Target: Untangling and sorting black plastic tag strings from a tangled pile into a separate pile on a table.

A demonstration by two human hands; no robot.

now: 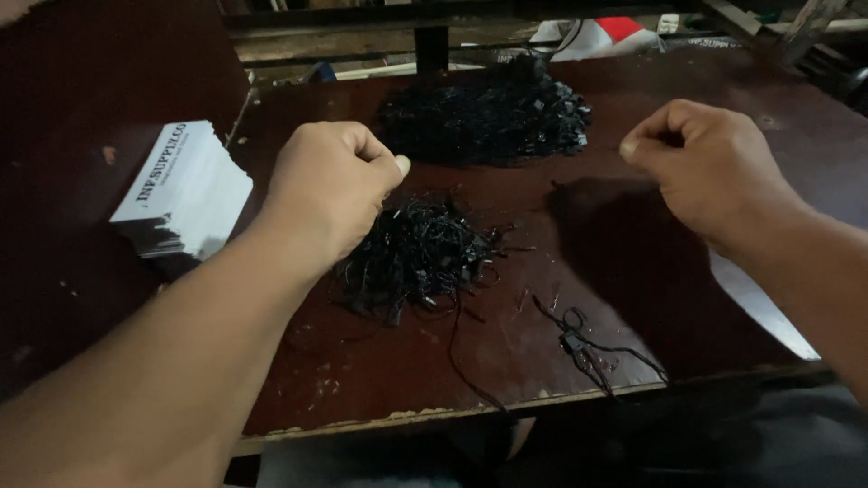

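My left hand [330, 185] hovers closed as a fist over a tangled pile of thin black strings with small fasteners [418, 253], thumb pressed against the forefinger. My right hand [701, 163] is raised at the right, fingers pinched together in the same way. Whether a thin string runs between the two hands is too fine to tell. A larger heap of black tags [484, 117] lies farther back on the dark brown table [506, 343]. A few loose black strings [583, 348] lie near the table's front edge.
A stack of white printed cards [185, 190] sits at the left on a darker surface. Red and white cloth [601, 36] lies beyond the table's far edge. The front edge of the table is chipped.
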